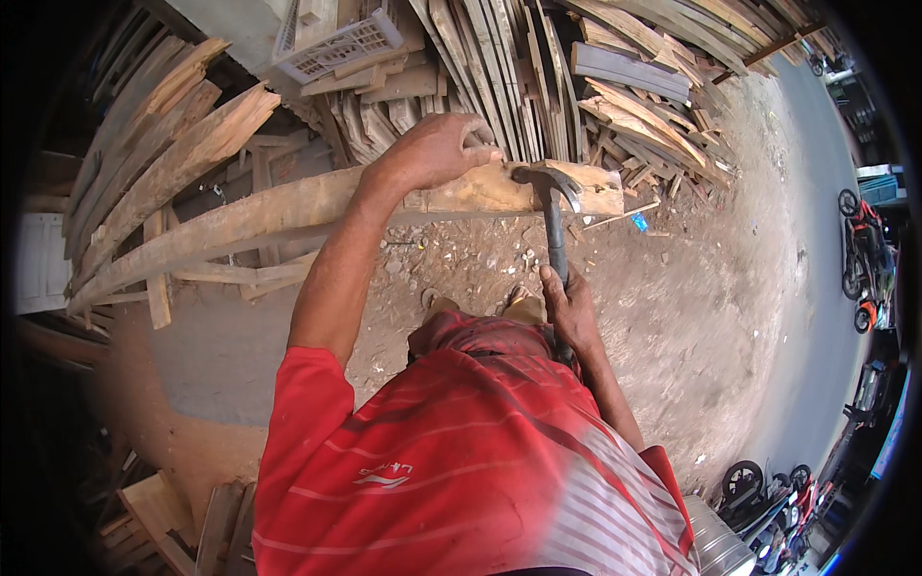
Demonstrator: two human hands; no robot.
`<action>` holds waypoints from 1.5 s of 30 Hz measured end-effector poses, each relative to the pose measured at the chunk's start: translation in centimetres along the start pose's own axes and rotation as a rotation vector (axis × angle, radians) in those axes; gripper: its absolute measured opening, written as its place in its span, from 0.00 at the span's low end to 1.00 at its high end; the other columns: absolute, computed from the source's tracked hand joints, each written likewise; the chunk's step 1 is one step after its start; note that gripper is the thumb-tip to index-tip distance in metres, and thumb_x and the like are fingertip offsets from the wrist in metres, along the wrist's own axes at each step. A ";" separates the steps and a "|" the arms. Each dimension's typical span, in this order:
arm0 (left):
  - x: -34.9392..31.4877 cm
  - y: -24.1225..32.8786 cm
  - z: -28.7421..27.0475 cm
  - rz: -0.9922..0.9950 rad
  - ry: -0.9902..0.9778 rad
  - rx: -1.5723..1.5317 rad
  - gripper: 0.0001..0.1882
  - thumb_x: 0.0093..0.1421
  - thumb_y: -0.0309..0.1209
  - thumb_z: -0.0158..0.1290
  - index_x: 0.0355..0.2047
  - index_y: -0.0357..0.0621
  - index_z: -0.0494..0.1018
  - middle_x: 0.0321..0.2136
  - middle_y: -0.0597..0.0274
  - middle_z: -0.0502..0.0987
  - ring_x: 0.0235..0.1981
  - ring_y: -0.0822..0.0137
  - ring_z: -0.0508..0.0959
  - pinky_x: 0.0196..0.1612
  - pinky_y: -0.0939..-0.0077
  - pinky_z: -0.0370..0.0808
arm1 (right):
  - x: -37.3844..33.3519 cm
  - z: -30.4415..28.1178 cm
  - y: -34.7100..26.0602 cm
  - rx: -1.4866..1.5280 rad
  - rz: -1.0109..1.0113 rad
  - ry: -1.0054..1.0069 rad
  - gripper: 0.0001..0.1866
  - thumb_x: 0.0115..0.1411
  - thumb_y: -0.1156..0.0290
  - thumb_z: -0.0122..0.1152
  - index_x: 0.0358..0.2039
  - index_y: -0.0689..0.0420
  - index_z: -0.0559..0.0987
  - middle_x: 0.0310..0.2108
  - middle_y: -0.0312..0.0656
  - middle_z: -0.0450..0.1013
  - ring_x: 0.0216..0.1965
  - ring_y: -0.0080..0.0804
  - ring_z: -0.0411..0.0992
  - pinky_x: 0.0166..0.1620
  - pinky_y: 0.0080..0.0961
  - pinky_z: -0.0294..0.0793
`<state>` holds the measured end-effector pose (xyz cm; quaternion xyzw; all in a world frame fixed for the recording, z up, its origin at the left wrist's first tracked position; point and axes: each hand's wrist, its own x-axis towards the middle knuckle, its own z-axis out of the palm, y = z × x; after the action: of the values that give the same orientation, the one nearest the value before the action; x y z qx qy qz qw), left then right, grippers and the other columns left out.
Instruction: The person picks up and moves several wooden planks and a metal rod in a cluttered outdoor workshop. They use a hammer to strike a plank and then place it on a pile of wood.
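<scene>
A long wooden beam [288, 204] lies across in front of me, its right end pale and rough. My left hand [437, 152] is over the beam near that end, fingers curled and thumb against the fingers. Whatever they may pinch is too small to make out. My right hand [573, 309] is wrapped round the dark handle of a claw hammer [555, 235]. The hammer's metal head is over the beam's right part, a short way right of my left fingertips. Whether the head touches the wood I cannot tell.
Stacked boards [480, 67] stand beyond the beam, with a white plastic crate [341, 43] at their left. Split timbers [182, 149] lean at the left. A heap of offcuts [653, 125] lies at the far right. Motorbikes [864, 254] stand by the road [816, 288].
</scene>
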<state>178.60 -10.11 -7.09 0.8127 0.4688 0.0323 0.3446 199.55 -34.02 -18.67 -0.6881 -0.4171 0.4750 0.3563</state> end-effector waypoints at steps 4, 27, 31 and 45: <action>-3.7 -1.8 -2.0 -0.009 0.149 0.095 0.41 0.52 0.60 0.66 0.55 0.39 0.76 0.53 0.45 0.80 0.55 0.49 0.79 0.59 0.56 0.74 | 0.1 0.5 0.3 0.073 -0.038 0.018 0.21 0.72 0.48 0.56 0.31 0.53 0.70 0.18 0.26 0.62 0.19 0.14 0.59 0.21 0.20 0.58; -6.0 -3.7 1.6 0.023 0.478 0.150 0.22 0.68 0.40 0.52 0.48 0.28 0.77 0.38 0.36 0.82 0.43 0.42 0.82 0.51 0.52 0.75 | 1.2 0.7 -1.6 -0.061 -0.551 0.164 0.17 0.71 0.55 0.58 0.34 0.57 0.73 0.22 0.33 0.66 0.23 0.21 0.60 0.27 0.23 0.61; -6.2 -3.0 1.1 -0.038 0.479 0.117 0.22 0.69 0.38 0.50 0.49 0.27 0.76 0.34 0.33 0.80 0.38 0.39 0.82 0.46 0.50 0.76 | 2.3 0.7 -4.7 -0.178 -0.162 0.123 0.23 0.68 0.53 0.61 0.38 0.64 0.74 0.20 0.48 0.71 0.23 0.38 0.71 0.30 0.38 0.70; -6.4 -3.1 1.5 -0.141 0.525 -0.021 0.23 0.71 0.37 0.47 0.54 0.25 0.71 0.32 0.28 0.80 0.37 0.35 0.83 0.44 0.46 0.77 | 2.5 1.6 -3.4 -0.377 -0.209 0.114 0.18 0.66 0.57 0.65 0.36 0.61 0.73 0.21 0.53 0.74 0.25 0.49 0.79 0.30 0.41 0.74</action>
<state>173.34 -14.94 -8.32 0.7384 0.5969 0.2226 0.2211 197.69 -30.22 -17.00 -0.7214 -0.5466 0.3096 0.2916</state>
